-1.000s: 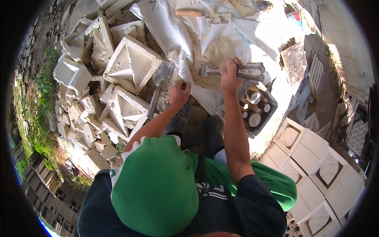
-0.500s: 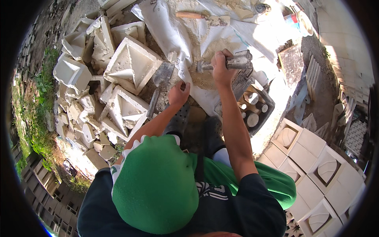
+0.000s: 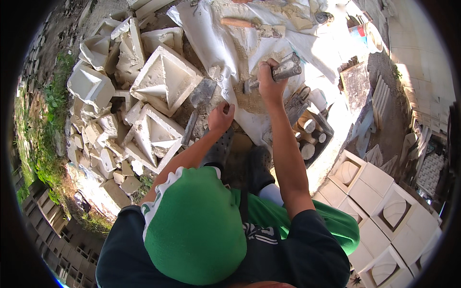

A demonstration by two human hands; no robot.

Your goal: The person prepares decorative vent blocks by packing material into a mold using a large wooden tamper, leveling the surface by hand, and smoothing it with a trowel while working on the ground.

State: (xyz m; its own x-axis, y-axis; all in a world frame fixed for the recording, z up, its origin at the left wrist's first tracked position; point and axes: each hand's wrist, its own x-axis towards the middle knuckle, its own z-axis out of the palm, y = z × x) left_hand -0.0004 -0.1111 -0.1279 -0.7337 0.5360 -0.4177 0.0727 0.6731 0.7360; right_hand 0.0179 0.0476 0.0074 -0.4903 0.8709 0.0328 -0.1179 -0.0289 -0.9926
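Note:
My right hand (image 3: 269, 82) is raised over a heap of sandy powder (image 3: 249, 98) on a white sheet (image 3: 211, 43). It is closed around a grey metal tool (image 3: 287, 68) with a thick cylindrical end that points up and to the right. My left hand (image 3: 221, 116) sits lower, its fingers curled on the sheet's near edge. Just left of it a flat metal trowel (image 3: 200, 95) lies on the ground. My dark shoes (image 3: 218, 150) stand right below both hands.
Broken white cast blocks (image 3: 163, 79) are heaped on the left. Whole white square moulded blocks (image 3: 379, 192) line the lower right. A dark crate of cylinders (image 3: 312, 132) sits right of my arm. A wooden-handled hammer (image 3: 249, 25) and a bucket (image 3: 370, 36) lie farther off.
My right hand has lifted the metal tool up and slightly left, tilting its thick end upward. The left hand has stayed at the sheet's edge.

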